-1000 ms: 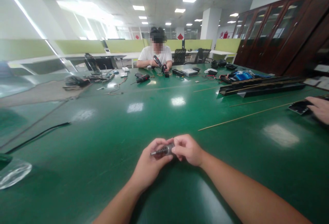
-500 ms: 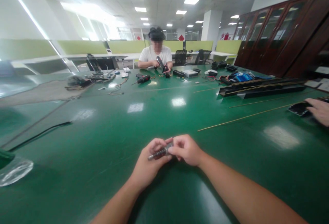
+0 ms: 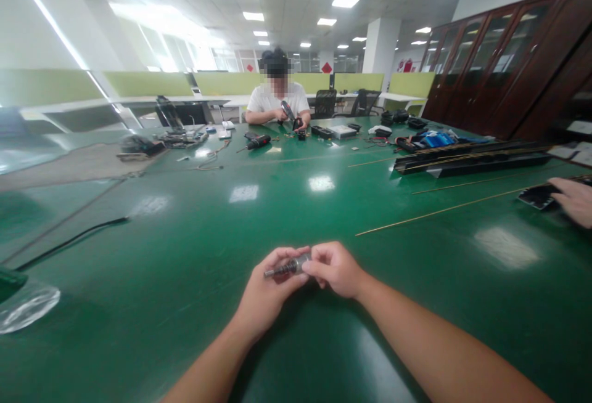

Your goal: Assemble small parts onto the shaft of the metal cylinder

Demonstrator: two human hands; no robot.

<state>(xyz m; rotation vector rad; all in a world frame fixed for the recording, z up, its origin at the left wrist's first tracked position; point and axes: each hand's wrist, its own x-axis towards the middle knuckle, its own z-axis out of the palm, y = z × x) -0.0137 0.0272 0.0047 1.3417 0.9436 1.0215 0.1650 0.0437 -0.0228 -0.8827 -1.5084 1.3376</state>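
Since the frame half a second ago, the metal part's [image 3: 287, 267] free tip has swung up a bit, away from the wearer; the co-worker's [image 3: 276, 98] head has shifted slightly left. Both wrists about the same.

Left hand [image 3: 263, 292]: curled about the part, shaft lying between thumb and fingers. Right hand [image 3: 337, 270]: thumb and bent fingers pinching the wide cylindrical end. Ribbed shaft points left out of the grip, slightly down; part is held just over the green table [image 3: 296, 218]. Fine detail blurred.

Around the grip: thin brass-coloured rod [image 3: 435, 209] beyond and right; farther right, another person's hand [image 3: 573, 199] on a black profile [image 3: 539, 196]. Black cable [image 3: 69, 244] well left, clear plastic item [image 3: 30, 309] nearer on that side. Straight beyond, a power drill [image 3: 258, 141] lies on the table; the co-worker holds a dark tool [image 3: 287, 110].
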